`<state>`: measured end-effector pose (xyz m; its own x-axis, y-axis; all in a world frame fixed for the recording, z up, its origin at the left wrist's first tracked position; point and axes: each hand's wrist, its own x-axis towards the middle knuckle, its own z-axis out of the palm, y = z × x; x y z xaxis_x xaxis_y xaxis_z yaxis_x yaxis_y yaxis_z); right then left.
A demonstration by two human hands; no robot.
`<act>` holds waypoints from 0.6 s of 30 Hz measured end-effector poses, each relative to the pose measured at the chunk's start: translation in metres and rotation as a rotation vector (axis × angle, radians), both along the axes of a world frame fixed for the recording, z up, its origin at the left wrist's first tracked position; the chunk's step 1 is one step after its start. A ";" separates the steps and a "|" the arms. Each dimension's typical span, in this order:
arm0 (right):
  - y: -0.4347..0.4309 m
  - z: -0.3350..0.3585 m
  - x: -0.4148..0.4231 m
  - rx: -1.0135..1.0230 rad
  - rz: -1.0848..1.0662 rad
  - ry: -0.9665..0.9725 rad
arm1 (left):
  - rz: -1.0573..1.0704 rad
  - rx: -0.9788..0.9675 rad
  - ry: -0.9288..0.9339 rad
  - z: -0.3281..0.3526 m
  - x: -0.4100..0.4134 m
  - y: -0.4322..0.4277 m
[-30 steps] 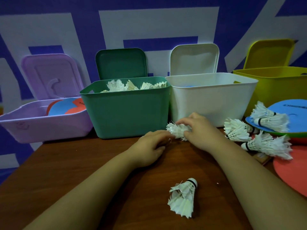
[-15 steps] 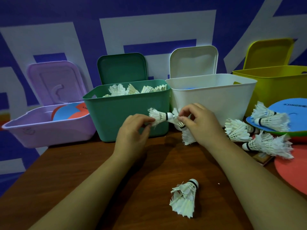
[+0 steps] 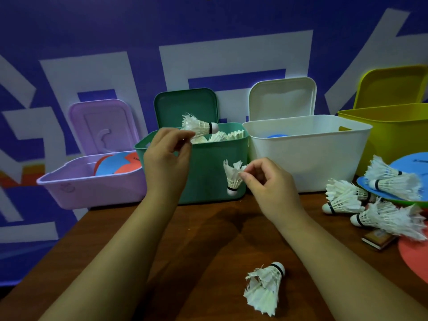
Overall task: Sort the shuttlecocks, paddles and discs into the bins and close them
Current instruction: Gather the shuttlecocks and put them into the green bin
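My left hand (image 3: 166,158) pinches a white shuttlecock (image 3: 199,125) by its feathers, holding it over the front rim of the green bin (image 3: 208,167), which holds several shuttlecocks. My right hand (image 3: 268,184) pinches a second shuttlecock (image 3: 233,177) by the feathers, cork hanging down, in front of the green bin. Another shuttlecock (image 3: 264,287) lies on the table near me. Several more shuttlecocks (image 3: 368,200) lie at the right by a blue disc (image 3: 414,163).
Four open bins stand in a row: a purple bin (image 3: 92,188) with blue and red discs, the green one, a white bin (image 3: 308,154), a yellow bin (image 3: 398,133). A red disc (image 3: 416,256) and a small box (image 3: 378,238) lie at the right edge.
The two shuttlecocks were pulled apart. My left hand rose with one up to the green bin's rim; my right hand moved slightly down and right with the other.
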<state>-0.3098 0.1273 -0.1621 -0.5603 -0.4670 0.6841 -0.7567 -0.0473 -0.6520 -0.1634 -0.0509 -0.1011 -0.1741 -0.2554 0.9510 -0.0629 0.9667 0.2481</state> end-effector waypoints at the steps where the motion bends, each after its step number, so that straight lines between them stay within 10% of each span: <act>1: -0.001 0.000 0.001 0.000 0.003 0.000 | 0.015 0.022 0.010 0.007 -0.005 -0.004; 8: 0.000 -0.004 -0.003 0.034 0.032 0.026 | 0.130 0.224 -0.418 0.007 -0.045 -0.027; 18: -0.003 0.001 -0.003 -0.122 -0.027 -0.041 | -0.285 -0.091 -0.506 -0.024 -0.037 0.009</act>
